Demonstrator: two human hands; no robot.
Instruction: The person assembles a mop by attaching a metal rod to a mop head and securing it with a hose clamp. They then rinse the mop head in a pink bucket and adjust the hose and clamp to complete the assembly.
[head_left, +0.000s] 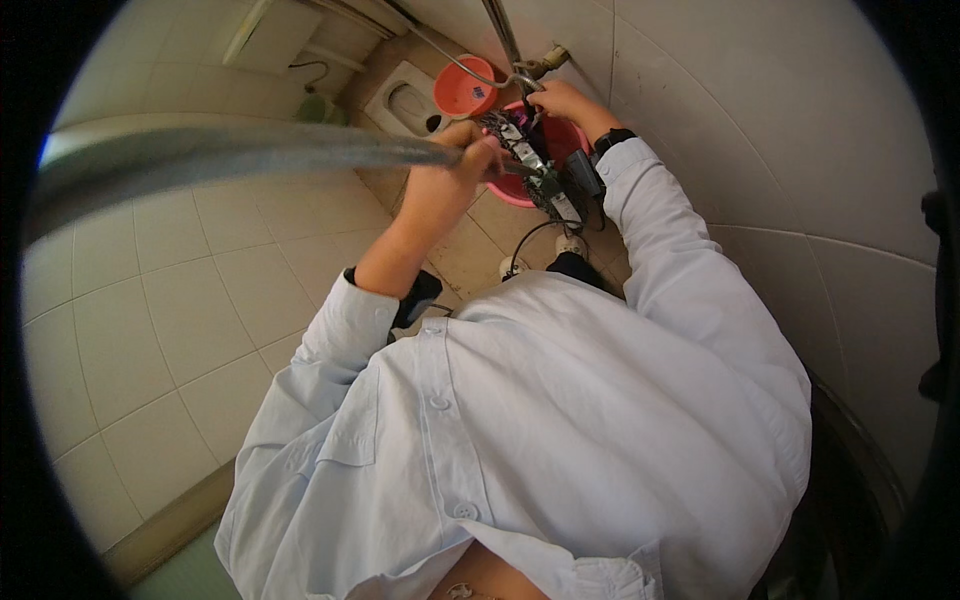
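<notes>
A pale blue shirt (pixel 520 420) is filling the foreground. Above it, the left hand (pixel 462 160) is closing round a grey pole (pixel 230 155), while the right hand (pixel 560 100) is gripping dark patterned cloth (pixel 520 145) over the pink basin (pixel 560 140). This looks like wringing; lifting needs clearance, since the tiled wall (pixel 780 150) is crowding the basin's right.

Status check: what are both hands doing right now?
Left hand grips long grey pole. Right hand on dark mop head over pink basin. Nothing blocking.
</notes>
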